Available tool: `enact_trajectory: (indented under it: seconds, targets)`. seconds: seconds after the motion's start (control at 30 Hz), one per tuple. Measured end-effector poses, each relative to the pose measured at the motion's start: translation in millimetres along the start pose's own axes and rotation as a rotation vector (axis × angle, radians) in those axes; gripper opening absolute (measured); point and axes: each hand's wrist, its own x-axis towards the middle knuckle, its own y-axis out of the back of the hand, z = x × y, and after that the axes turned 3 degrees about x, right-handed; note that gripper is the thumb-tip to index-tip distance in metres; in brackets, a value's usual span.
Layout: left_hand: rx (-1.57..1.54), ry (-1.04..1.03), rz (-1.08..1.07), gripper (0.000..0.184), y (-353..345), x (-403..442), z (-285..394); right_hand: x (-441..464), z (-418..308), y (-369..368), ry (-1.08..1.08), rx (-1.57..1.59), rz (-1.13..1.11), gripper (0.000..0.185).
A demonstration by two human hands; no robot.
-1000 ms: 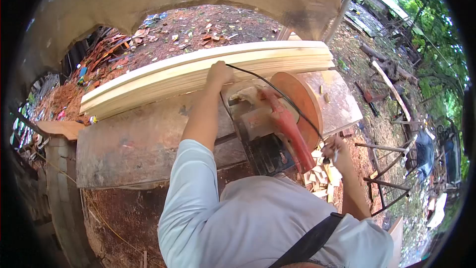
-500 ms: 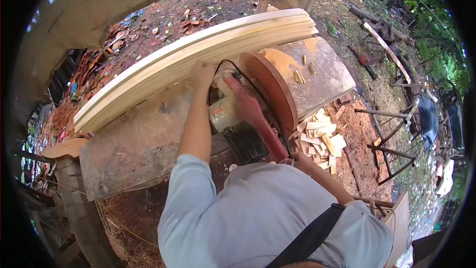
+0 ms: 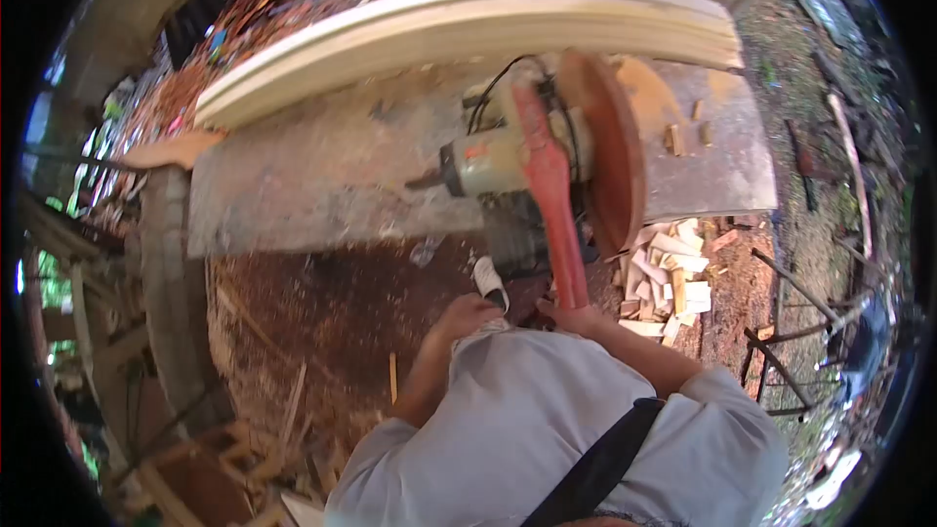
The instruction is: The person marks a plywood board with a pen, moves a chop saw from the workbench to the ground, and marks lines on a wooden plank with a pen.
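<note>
A power saw with a long red handle, a pale motor body and a large round brown guard stands on the worn bench. My right hand is closed around the handle's near end, close to my body. Down by the hem of my shirt, my left hand has its fingers curled in; what they hold, if anything, is hidden. Just beyond it shows a white object with a dark band, perhaps a shoe. A black cord loops behind the motor.
Long pale boards are stacked along the bench's far edge. Small wood offcuts and sawdust lie right of the guard. A heap of cut pieces covers the ground below. Metal-legged frames stand at the right.
My left hand has come off the motor area and moved back to my shirt hem. My right hand stays at the red handle. The view has shifted left and down.
</note>
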Motion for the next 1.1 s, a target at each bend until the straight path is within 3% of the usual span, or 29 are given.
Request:
enact_trajectory:
  seconds: [0.07, 0.1, 0.2, 0.3, 0.33, 0.37, 0.4, 0.43, 0.47, 0.5, 0.57, 0.6, 0.67, 0.7, 0.73, 0.77, 0.83, 0.9, 0.93, 1.03, 1.1]
  targets:
    - [-0.486, 0.034, 0.03, 0.035, -24, -18, 47, 14, -4, -22, -0.05, 0.159, -0.175, 0.043]
    - [-0.492, 0.065, 0.044, 0.035, -32, -22, 48, 19, -5, -29, -0.083, 0.314, -0.292, 0.042]
    - [-0.343, 0.503, 0.114, 0.037, -31, -32, 56, 56, 16, -47, -0.021, 0.229, -0.372, 0.04]
    - [-0.586, 0.51, 0.151, 0.037, -52, -37, -7, 81, 35, -65, -0.034, 0.074, -0.444, 0.044]
    - [-0.579, 0.505, 0.155, 0.037, -48, -41, -7, 86, 41, -68, -0.086, 0.053, -0.48, 0.051]
    - [-0.786, 0.514, 0.176, 0.037, -45, -42, -4, 86, 39, -68, -0.077, 0.047, -0.475, 0.051]
    - [-0.999, 0.513, 0.194, 0.037, -42, -42, 0, 85, 38, -66, 0.031, -0.21, -0.469, 0.054]
    - [-1.003, 0.496, 0.193, 0.037, -42, -45, -7, 86, 37, -62, 0.137, -0.469, -0.457, 0.056]
    - [-1.008, 0.527, 0.234, 0.037, -43, -54, -25, 91, 34, -55, 0.027, -0.359, -0.653, 0.047]
    - [-1.011, 0.552, 0.275, 0.036, -42, -62, -47, 92, 43, -47, 0.032, -0.369, -0.639, 0.047]
    - [-1.177, 0.552, 0.386, 0.035, -56, -82, -108, 94, 80, -22, 0.547, -0.706, -0.354, 0.045]
    - [-1.182, 0.535, 0.38, 0.035, -46, -76, -125, 84, 68, 1, 0.612, -0.569, -0.356, 0.05]
    - [-0.814, 0.61, 0.477, 0.03, -36, -71, -147, 61, 22, 51, 0.458, -0.701, -0.516, 0.052]
    - [-0.819, 0.597, 0.474, 0.03, -26, -63, -142, 59, 22, 76, 0.315, -0.8, -0.553, 0.05]
    - [-0.792, 0.609, 0.708, 0.026, -7, -50, -132, 58, 21, 100, 0.176, -0.91, -0.595, 0.048]
    - [-0.758, 0.615, 0.938, 0.023, 15, -38, -120, 47, 14, 113, 0.195, -0.87, -0.537, 0.046]
    - [-0.78, 0.325, 1.059, 0.02, 64, -26, -118, 12, -29, 139, 0.309, -0.81, -0.435, 0.043]
    - [-0.6, 0.335, 1.24, 0.013, 129, -17, -59, -17, -67, 160, 0.103, -0.884, -0.456, 0.042]
    - [-0.691, 0.264, 1.146, 0.011, 160, -9, -62, -36, -83, 165, 0.086, -0.937, -0.387, 0.018]
    - [-0.893, -0.021, 0.973, 0.018, 231, 28, -38, -104, -160, 165, 0.01, -0.736, -0.203, 0.019]
    - [-0.899, -0.136, 0.852, 0.018, 269, 74, -46, -135, -180, 159, 0.035, -0.531, 0.143, 0.016]
